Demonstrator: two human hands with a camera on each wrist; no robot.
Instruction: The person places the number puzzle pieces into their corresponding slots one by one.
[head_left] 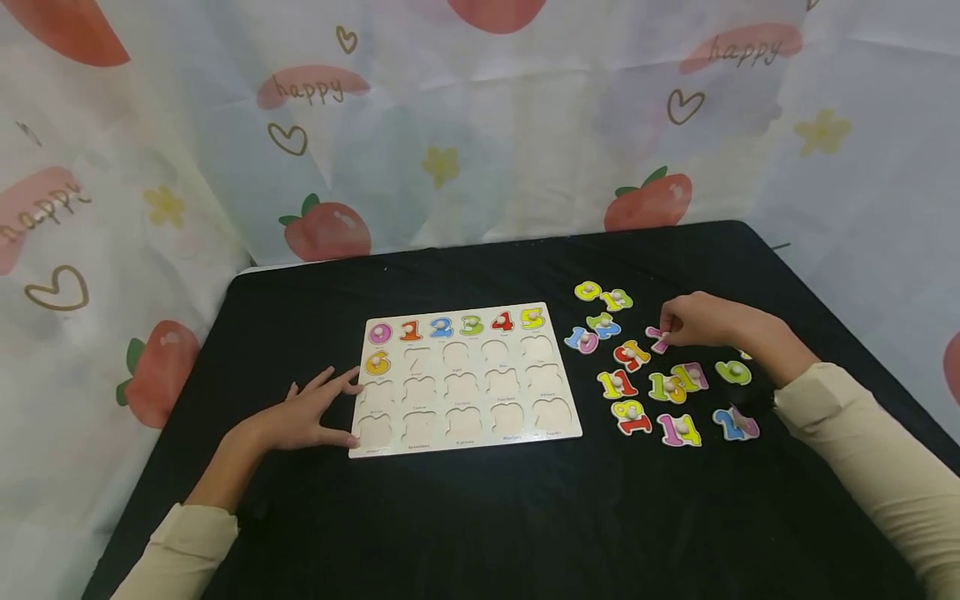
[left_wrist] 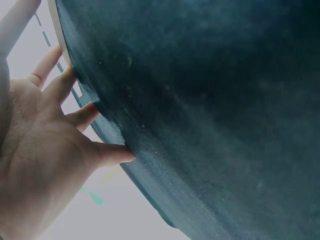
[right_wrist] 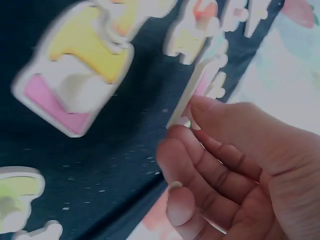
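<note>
A pale wooden number puzzle board (head_left: 450, 446) lies on the black cloth, with the digits 0 to 5 in its top row and an orange 6 (head_left: 378, 362) below. My left hand (head_left: 303, 414) rests at the board's left edge, fingers spread, fingertips and thumb touching it. Over at the right, my right hand (head_left: 705, 321) pinches a pink number piece (head_left: 657, 339) between thumb and fingers. In the right wrist view this pink number piece (right_wrist: 199, 82) is tilted nearly edge-on, so its digit cannot be read.
Several loose knobbed number pieces lie right of the board, among them a red-and-yellow 18 (head_left: 632, 417), a pink-and-yellow piece (head_left: 680, 431), a green piece (head_left: 733, 372) and a blue-and-purple piece (head_left: 736, 423). A printed curtain (head_left: 480, 150) hangs behind the black-covered table (head_left: 480, 525).
</note>
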